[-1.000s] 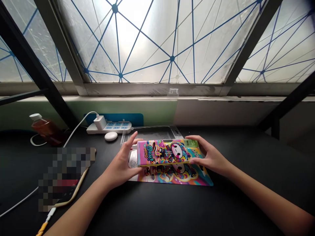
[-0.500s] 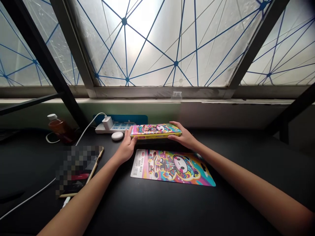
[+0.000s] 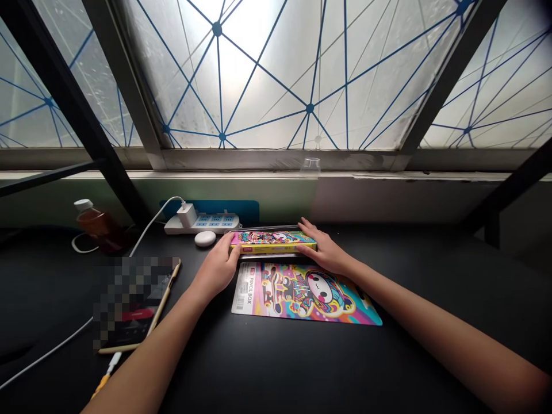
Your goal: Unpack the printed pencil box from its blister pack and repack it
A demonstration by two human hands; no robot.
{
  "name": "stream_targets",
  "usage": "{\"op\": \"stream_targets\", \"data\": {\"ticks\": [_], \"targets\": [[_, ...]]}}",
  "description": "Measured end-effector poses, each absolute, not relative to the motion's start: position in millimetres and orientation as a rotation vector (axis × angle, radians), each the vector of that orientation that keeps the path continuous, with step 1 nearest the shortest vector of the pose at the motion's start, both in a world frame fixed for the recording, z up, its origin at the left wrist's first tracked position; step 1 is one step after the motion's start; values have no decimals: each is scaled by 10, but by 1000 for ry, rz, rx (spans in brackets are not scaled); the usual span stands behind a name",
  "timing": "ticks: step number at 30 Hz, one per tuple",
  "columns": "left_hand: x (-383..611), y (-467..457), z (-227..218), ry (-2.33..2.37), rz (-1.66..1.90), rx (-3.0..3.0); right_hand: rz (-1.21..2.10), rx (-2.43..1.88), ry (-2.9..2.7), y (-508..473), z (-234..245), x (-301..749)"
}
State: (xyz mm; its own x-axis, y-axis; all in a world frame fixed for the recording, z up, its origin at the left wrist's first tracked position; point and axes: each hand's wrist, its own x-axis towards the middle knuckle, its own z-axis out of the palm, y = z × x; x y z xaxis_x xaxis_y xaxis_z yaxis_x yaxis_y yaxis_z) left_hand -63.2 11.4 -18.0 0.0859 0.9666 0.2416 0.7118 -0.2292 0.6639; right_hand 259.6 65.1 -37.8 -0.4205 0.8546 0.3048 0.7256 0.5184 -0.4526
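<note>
A colourful pencil box [image 3: 272, 241] with a cartoon panda print lies low over the black desk [image 3: 302, 368], on a clear plastic shell whose edge shows under it. My left hand [image 3: 217, 265] grips its left end. My right hand [image 3: 324, 248] holds its right end with the fingers laid along the top and side. Just in front lies the flat printed card sleeve [image 3: 302, 292], marked PENCIL BOX, face up.
A white power strip [image 3: 202, 222] with a charger plugged in sits by the wall, a small white oval device [image 3: 205, 238] before it. A bottle of brown drink [image 3: 95, 225] stands far left. A blurred phone [image 3: 131, 305] with cables lies at left. A clear cup [image 3: 310, 166] stands on the sill.
Both hands carried the pencil box away from above the card sleeve toward the back of the desk, then lowered it onto the clear shell.
</note>
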Motion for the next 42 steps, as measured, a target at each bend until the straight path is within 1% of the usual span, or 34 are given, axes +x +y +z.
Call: {"op": "stream_targets", "data": {"ticks": [7, 13, 15, 17, 19, 22, 26, 29, 32, 38, 42], "targets": [[-623, 63, -193, 1746, 859, 2030, 260, -1341, -2388, 574, -324, 2567], [-646, 29, -155, 1963, 709, 2335, 144, -1314, -2412, 323, -246, 2611], [-559, 42, -97, 1959, 709, 2444, 19, -1240, -2403, 156, -206, 2605], [-408, 95, -47, 1844, 718, 2520, -136, -1075, -2383, -18, -167, 2558], [-223, 185, -26, 1719, 698, 2549, -201, -877, -2395, -175, -137, 2465], [16, 332, -63, 1678, 662, 2537, -64, -783, -2494, -347, -133, 2283], [121, 399, -160, 1639, 559, 2560, 204, -964, -2584, -458, -176, 2145], [83, 361, -194, 1660, 521, 2573, 323, -1070, -2600, -485, -200, 2142], [46, 326, -193, 1680, 482, 2583, 316, -1172, -2540, -486, -209, 2131], [63, 304, -161, 1727, 420, 2591, 145, -1381, -2471, -451, -216, 2046], [66, 284, -129, 1743, 367, 2614, 110, -1391, -2476, -489, -201, 2033]]}}
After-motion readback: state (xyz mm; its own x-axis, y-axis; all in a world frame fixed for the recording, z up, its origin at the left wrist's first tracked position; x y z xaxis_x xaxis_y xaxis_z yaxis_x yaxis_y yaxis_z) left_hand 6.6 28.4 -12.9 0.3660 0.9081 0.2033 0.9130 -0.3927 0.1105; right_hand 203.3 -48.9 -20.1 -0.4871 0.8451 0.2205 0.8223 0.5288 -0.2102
